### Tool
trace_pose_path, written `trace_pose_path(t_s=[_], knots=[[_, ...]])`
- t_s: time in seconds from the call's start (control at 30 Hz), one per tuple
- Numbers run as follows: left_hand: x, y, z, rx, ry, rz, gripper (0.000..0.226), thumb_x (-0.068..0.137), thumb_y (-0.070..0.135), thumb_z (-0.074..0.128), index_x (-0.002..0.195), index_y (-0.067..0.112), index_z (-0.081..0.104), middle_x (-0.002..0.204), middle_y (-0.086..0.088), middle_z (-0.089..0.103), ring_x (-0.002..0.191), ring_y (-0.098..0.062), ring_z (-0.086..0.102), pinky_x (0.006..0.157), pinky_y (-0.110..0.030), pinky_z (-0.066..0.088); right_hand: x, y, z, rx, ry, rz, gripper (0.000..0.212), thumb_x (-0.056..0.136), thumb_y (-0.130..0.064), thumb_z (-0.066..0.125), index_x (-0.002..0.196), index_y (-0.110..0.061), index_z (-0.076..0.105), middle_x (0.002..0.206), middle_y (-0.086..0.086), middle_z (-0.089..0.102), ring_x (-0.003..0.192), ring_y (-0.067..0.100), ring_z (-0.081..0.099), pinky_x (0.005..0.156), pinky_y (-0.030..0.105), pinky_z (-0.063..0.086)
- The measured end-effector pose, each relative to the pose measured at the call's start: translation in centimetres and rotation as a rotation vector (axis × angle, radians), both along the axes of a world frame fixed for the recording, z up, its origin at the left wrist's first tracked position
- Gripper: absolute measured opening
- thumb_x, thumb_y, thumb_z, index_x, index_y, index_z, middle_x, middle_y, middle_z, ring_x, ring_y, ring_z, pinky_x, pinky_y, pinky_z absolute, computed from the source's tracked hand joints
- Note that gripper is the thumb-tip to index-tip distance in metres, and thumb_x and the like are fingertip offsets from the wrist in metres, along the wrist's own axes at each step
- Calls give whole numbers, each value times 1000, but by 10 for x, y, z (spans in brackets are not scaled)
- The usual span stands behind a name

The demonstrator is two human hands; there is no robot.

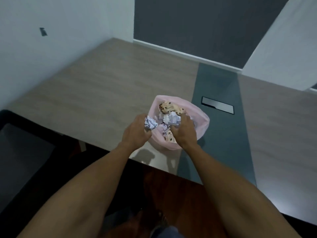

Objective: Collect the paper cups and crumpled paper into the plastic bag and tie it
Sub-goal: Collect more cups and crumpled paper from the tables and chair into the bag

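Note:
A pink plastic bag [203, 121] stands open on the table near its front edge. Inside lie spotted paper cups [169, 107] and crumpled paper. My left hand [135, 133] grips a ball of crumpled paper [150, 124] at the bag's left rim. My right hand [184, 133] holds another crumpled paper wad [171, 120] over the bag's mouth. Another spotted cup [169, 137] shows between my hands, low in the bag.
The wooden table [96, 93] has a dark grey strip [216, 134] down its middle with a metal cable flap [217, 105]. A dark chair [22, 152] stands at the left. Walls close the table at the back and right.

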State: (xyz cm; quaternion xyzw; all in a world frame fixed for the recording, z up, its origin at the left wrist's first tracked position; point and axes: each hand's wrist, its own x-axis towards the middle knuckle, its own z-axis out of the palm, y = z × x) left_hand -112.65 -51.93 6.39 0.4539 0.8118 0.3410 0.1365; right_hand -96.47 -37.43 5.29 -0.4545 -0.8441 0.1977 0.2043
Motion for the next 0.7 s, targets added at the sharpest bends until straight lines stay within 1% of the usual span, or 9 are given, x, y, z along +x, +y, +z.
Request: trace_pose_path(t_s=[0.1, 0.17, 0.23, 0.33, 0.47, 0.5, 0.57, 0.63, 0.7], knots=[[12, 40, -1, -6, 5, -38, 63, 78, 22, 73, 135, 18, 47, 132, -5, 53, 114, -28, 57, 91, -40, 49, 8, 31, -1, -39, 94, -45, 54, 89, -28, 72, 133, -7, 49, 132, 14, 51, 119, 32, 50, 103, 44, 45], [17, 63, -5, -19, 7, -44, 63, 79, 21, 74, 135, 17, 46, 132, -5, 49, 109, -27, 58, 88, -41, 50, 9, 51, -5, -55, 106, -41, 50, 89, -29, 71, 130, -8, 50, 127, 13, 55, 114, 30, 54, 99, 42, 47], [19, 83, -12, -56, 15, -22, 64, 80, 21, 74, 137, 18, 45, 136, -4, 42, 102, -27, 60, 85, -42, 53, 6, 68, -12, -46, 89, -26, 52, 89, -31, 71, 131, -12, 49, 124, 10, 60, 109, 29, 57, 94, 43, 50], [17, 109, -29, -110, 38, 19, 67, 82, 21, 72, 142, 19, 43, 137, -5, 38, 101, -30, 62, 85, -45, 55, 0, 91, -28, 67, 3, 16, 50, 86, -34, 73, 126, -17, 49, 117, 7, 62, 100, 28, 58, 86, 44, 51], [14, 138, -50, -169, 104, 42, 70, 86, 22, 68, 148, 22, 36, 146, -3, 38, 106, -32, 63, 82, -45, 54, -3, 117, -52, 219, -166, 36, 42, 85, -32, 74, 121, -16, 61, 131, 14, 57, 114, 34, 54, 93, 49, 49], [14, 143, -53, -184, 115, 67, 69, 88, 22, 68, 148, 24, 35, 150, 0, 36, 105, -31, 64, 80, -45, 53, -3, 121, -57, 251, -190, 36, 40, 85, -31, 75, 119, -14, 63, 128, 16, 57, 111, 35, 54, 90, 49, 49], [16, 148, -57, -213, 148, 108, 65, 89, 25, 68, 146, 25, 37, 153, 2, 32, 102, -30, 65, 78, -42, 52, -2, 127, -63, 317, -202, 59, 34, 85, -31, 75, 112, -12, 64, 113, 14, 58, 97, 32, 54, 80, 45, 49], [18, 147, -57, -232, 193, 114, 60, 88, 30, 67, 142, 25, 42, 147, 0, 36, 98, -31, 65, 77, -42, 52, -4, 128, -65, 367, -169, 115, 29, 87, -30, 73, 107, -12, 61, 103, 12, 58, 88, 28, 52, 74, 42, 48], [16, 140, -55, -227, 225, 115, 55, 87, 33, 67, 137, 24, 45, 139, -3, 41, 94, -32, 65, 76, -42, 55, -9, 125, -64, 376, -93, 175, 25, 88, -24, 72, 106, -10, 61, 99, 11, 60, 84, 26, 53, 72, 40, 49]])
